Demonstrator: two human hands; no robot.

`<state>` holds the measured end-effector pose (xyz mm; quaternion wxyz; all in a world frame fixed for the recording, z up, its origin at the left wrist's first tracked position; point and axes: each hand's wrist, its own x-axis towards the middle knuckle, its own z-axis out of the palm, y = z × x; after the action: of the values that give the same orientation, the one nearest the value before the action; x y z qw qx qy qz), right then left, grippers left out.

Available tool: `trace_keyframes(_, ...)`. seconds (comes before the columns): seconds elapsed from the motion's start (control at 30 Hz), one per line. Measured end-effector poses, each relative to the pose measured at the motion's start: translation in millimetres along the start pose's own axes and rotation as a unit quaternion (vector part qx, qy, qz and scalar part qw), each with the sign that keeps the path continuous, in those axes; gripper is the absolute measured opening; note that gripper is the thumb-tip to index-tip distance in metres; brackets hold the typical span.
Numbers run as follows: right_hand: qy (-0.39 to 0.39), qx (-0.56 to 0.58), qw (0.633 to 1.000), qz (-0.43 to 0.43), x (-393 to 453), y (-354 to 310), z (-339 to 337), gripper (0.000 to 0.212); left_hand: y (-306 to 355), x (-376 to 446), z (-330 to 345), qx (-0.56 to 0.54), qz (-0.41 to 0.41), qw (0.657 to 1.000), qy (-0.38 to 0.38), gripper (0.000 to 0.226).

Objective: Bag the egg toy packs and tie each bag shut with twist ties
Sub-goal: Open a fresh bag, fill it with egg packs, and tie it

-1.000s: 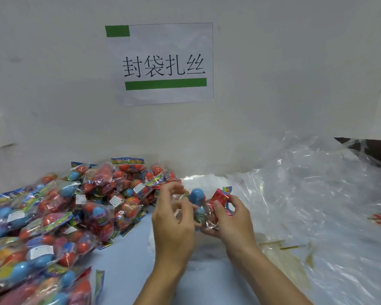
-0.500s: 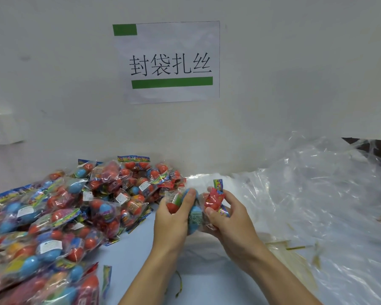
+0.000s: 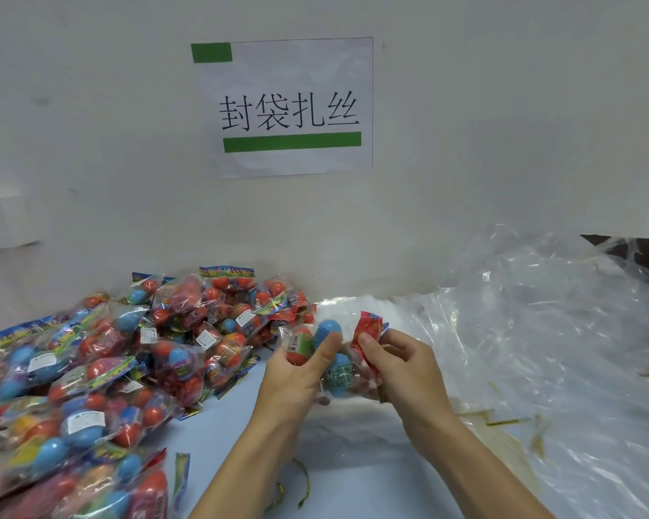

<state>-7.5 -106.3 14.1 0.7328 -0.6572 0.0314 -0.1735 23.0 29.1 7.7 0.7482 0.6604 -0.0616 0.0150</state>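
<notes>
Many finished egg toy packs (image 3: 102,368) lie piled left of the wall sign (image 3: 289,106), while below it the left hand (image 3: 296,372) and right hand (image 3: 401,372) both grip one egg pack (image 3: 334,354), its bag seemingly not yet tied.

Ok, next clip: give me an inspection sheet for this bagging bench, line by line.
Surface: pale blue table, bare in the middle.
Job's things: egg pack held in both hands; pile of egg packs at left; clear bags heaped at right; twist ties beside them.
Clutter: loose twist tie near the front edge.
Hands: left hand grips the eggs; right hand pinches the pack's red header.
Cables: nothing seen.
Surroundings: white wall with paper sign; wall socket at left.
</notes>
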Motion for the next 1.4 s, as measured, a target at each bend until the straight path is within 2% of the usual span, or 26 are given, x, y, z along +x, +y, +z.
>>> trace_keyframes(0.1,0.066,-0.099,0.992,-0.035,1.6,3.5,-3.2,0.031,-0.5,-1.1,-0.3,0.048,0.027,0.998,0.005,0.071)
trace_keyframes(0.17,0.096,-0.132,0.986,-0.043,3.7,4.9,-5.2,0.033,-0.5,-1.0,-1.4,0.057,0.046,0.997,0.014,0.066)
trace_keyframes(0.4,0.120,-0.165,0.975,-0.084,6.8,6.3,-3.9,0.034,-2.9,-0.7,-2.9,0.046,0.059,0.997,0.021,0.064)
trace_keyframes(0.53,0.060,-0.074,0.994,-0.060,5.1,2.8,-4.5,0.013,-3.0,1.5,-5.2,0.008,0.042,0.999,0.021,0.069)
trace_keyframes(0.67,-0.071,-0.028,0.997,0.011,2.5,1.8,-4.4,0.023,-4.2,2.3,-6.1,-0.040,0.032,0.999,-0.008,0.071)
trace_keyframes(0.83,-0.046,-0.043,0.998,0.003,2.1,0.8,-5.2,0.005,-5.8,3.6,-7.3,-0.035,0.036,0.998,-0.043,0.064)
trace_keyframes(0.97,-0.038,-0.031,0.999,-0.018,1.1,0.2,-6.8,0.014,-6.3,3.1,-4.9,-0.052,0.016,0.997,-0.053,0.068)
trace_keyframes(1.1,-0.094,-0.025,0.995,-0.018,-0.3,1.1,-5.4,0.008,-5.1,5.1,-5.0,-0.077,0.013,0.997,-0.021,0.069)
trace_keyframes(1.13,-0.119,-0.022,0.993,-0.010,-0.6,1.6,-5.8,0.008,-4.4,5.2,-5.2,-0.083,0.014,0.996,-0.022,0.068)
trace_keyframes(1.23,-0.169,0.012,0.985,0.028,-0.5,2.0,-7.5,0.045,-2.9,2.5,-2.8,-0.081,0.027,0.996,-0.038,0.072)
trace_keyframes(1.27,-0.174,0.016,0.984,0.033,-0.6,1.8,-7.9,0.051,-2.6,1.5,-2.2,-0.082,0.032,0.995,-0.040,0.072)
trace_keyframes(1.4,-0.160,0.000,0.987,0.014,-0.5,-0.9,-9.5,0.033,-2.7,1.6,-2.3,-0.095,0.045,0.993,-0.049,0.073)
